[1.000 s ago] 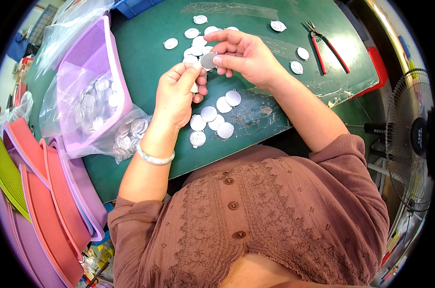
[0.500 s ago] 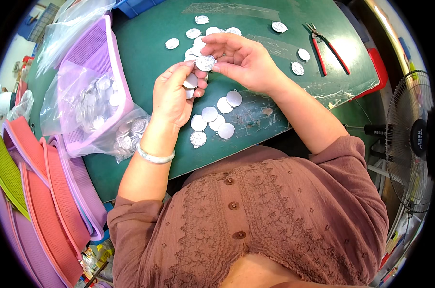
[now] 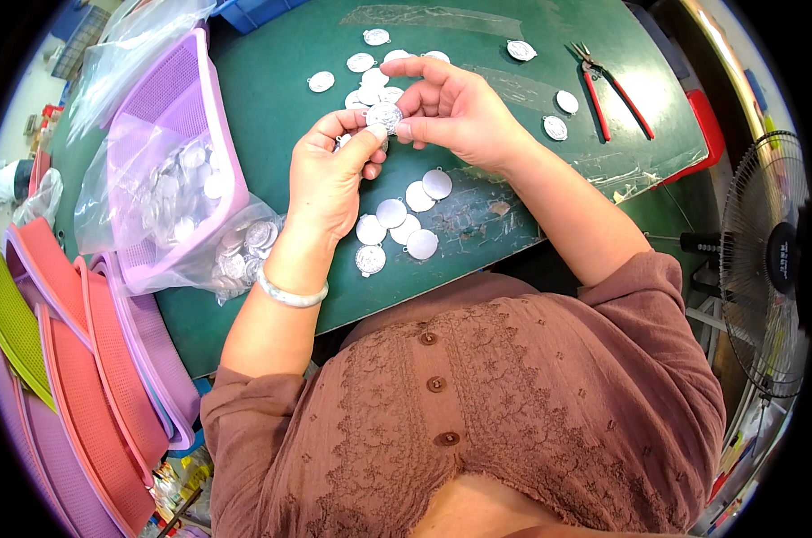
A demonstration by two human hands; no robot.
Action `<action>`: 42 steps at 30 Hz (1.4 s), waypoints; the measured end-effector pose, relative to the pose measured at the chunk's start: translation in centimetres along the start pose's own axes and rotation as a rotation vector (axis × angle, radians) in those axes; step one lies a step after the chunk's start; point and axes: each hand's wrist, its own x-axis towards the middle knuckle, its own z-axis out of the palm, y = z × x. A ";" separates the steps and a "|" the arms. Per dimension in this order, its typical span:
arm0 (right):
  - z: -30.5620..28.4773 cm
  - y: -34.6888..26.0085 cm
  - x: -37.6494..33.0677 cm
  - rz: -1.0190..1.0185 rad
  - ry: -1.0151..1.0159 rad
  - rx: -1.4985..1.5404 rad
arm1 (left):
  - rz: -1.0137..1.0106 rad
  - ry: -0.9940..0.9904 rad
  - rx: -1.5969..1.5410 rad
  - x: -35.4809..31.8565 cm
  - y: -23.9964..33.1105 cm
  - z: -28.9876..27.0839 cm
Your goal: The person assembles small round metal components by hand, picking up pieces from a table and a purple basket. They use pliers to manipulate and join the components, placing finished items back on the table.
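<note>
A round silver medallion with a raised pattern and a small loop is held up over the table between both hands. My left hand grips it with thumb and fingers, and part of another silver disc shows among its curled fingers. At the medallion's right edge, my right hand pinches with thumb and fingertips. Just beyond the hands lies a cluster of silver medallions. Nearer to me several plain-faced medallions are spread out, along with a patterned medallion.
Red-handled pliers lie at the right of the green table, near loose medallions. At left a purple basket holds bagged medallions. Stacked baskets stand beside the table; a fan is at right.
My left thumb has moved up onto the medallion, and the discs visible in that palm are now mostly covered. My right fingers have drawn in slightly.
</note>
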 end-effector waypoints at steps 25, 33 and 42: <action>-0.7 2.1 1.8 -0.310 0.154 -1.057 | -0.139 -0.031 -0.001 0.1 0.7 -0.1; -1.6 1.2 1.6 0.036 0.153 -0.446 | -0.142 0.002 0.005 -0.1 0.9 0.1; -1.1 -0.1 0.9 0.176 0.158 0.271 | -0.137 -0.046 -0.014 0.0 0.6 0.1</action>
